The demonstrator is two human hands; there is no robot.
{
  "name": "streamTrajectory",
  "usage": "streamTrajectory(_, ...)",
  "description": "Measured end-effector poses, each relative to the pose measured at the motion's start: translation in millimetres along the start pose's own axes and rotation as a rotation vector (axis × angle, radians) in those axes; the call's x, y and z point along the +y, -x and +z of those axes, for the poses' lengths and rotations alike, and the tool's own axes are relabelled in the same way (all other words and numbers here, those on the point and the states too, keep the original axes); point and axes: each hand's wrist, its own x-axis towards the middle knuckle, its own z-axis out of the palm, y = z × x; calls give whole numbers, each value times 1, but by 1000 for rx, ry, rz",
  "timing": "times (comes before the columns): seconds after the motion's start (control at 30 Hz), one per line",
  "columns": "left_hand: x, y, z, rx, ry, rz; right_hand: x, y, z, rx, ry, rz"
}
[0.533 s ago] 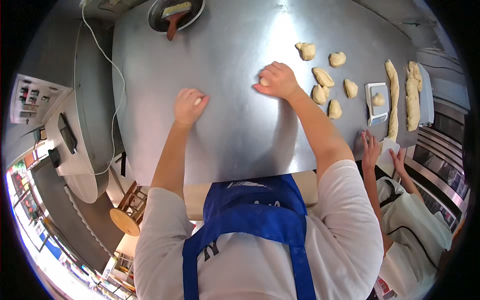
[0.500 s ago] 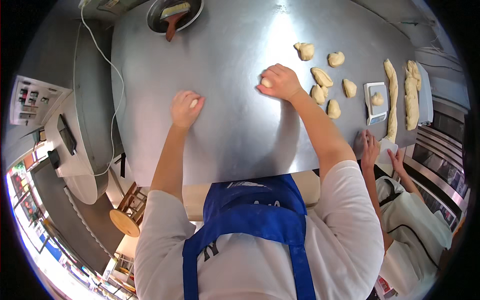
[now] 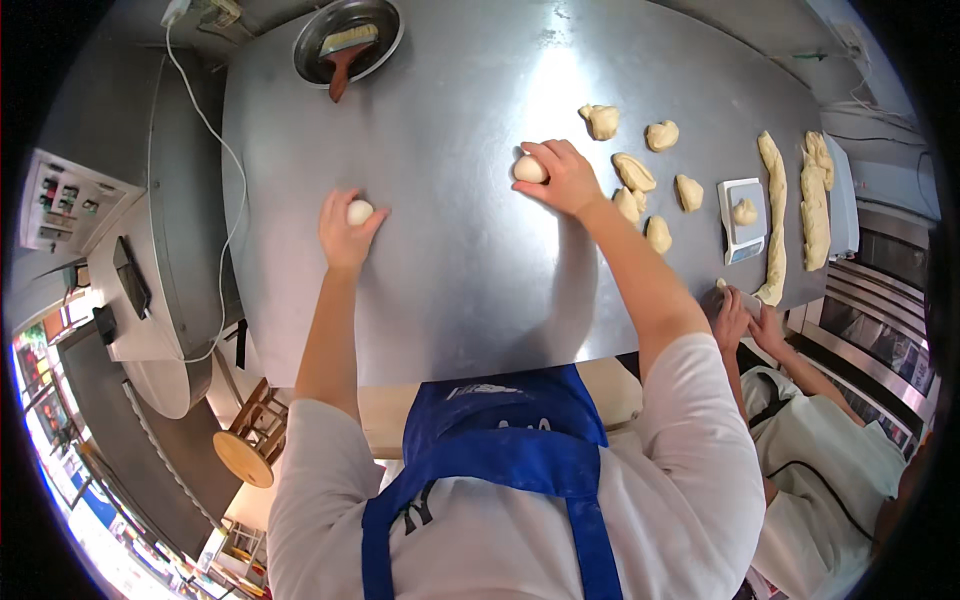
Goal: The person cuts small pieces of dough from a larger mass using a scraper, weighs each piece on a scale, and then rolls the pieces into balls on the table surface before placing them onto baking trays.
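Observation:
On the steel table [image 3: 440,280], my left hand [image 3: 343,240] curves round a smooth, pale dough ball [image 3: 360,212], its thumb and fingers on either side. Farther right, my right hand [image 3: 568,180] cups a second dough ball [image 3: 530,169] in the same way, thumb on the near side and fingers over the far side. Both balls rest on the metal and show between thumb and fingers. Several rough dough pieces [image 3: 634,172] lie to the right of my right hand, apart from it.
A metal bowl [image 3: 397,45] holding a wooden-handled brush [image 3: 340,72] stands at the far left. On the right, a white scale [image 3: 742,247] bears one dough piece, beside long dough strips [image 3: 775,215]. A co-worker's hands [image 3: 732,322] hold a pale scraper at the near right edge.
Both hands have loosened their cover, so more of each dough ball shows. The left hand has shifted slightly left. The co-worker's hands have come together with the scraper at the dough strip's end.

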Motion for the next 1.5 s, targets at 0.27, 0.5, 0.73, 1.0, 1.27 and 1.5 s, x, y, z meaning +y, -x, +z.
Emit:
streamTrajectory(0.27,42,44,-23,-240,13,-134,-39,29,23,351,-356,527)
streamTrajectory(0.5,76,171,-78,-176,174,25,-120,189,-19,282,-333,529)
streamTrajectory(0.73,45,80,10,-280,-2,361,-94,76,32,76,-4,-417)
streamTrajectory(1.0,27,107,-30,37,79,-38,-71,110,-1,215,-65,-51)
streamTrajectory(1.27,31,43,8,-187,-1,236,-55,24,26,102,52,-403)
streamTrajectory(1.5,16,86,-16,146,80,109,-54,64,14,253,-123,-73)
